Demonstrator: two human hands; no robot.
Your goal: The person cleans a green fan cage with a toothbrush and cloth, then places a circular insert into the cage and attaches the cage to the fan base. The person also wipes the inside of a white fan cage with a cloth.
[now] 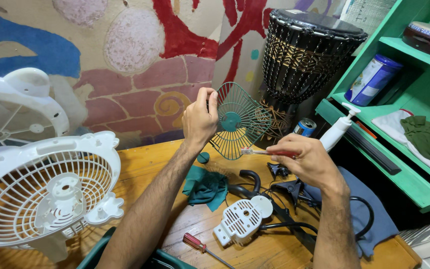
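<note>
Your left hand (198,121) is clamped on the upper left rim of a small teal grille (238,122), holding it upright in the air above the counter (145,169). Your right hand (307,158) sits just right of the grille's lower edge, fingers closed on a red-handled toothbrush (267,153) whose bristle end touches the grille's bottom rim. Below the grille, a teal cloth (206,187) lies on the counter, with a small teal cap (203,158) just above it. A white motor housing (242,219) rests lower still, beside black cables (274,226) and a grey cloth (362,209). A red-handled screwdriver (200,245) lies near the counter's front edge. Far left of the grille stands a large white fan guard (43,192). Behind the grille stands a dark drum (307,52), and to its right a green shelf (374,114).
</note>
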